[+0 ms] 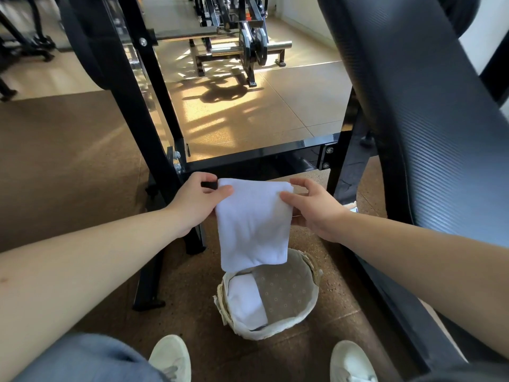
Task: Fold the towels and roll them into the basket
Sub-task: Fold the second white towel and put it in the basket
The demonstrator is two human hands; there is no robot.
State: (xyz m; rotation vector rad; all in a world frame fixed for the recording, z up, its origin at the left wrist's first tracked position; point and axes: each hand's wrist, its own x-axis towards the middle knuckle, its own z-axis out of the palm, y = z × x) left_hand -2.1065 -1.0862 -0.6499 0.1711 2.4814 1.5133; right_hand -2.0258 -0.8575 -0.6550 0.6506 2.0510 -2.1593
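A white folded towel hangs in the air above the basket. My left hand pinches its upper left corner and my right hand pinches its upper right edge. Its lower end dangles over the far rim of a round woven basket with a dotted cloth lining, which stands on the floor between my feet. Inside the basket, a rolled white towel lies along the left side.
A black metal frame of a gym machine crosses just beyond my hands. A padded black bench slopes along the right. My pale shoes stand near the bottom edge. Weight machines stand on the sunlit tiles farther back.
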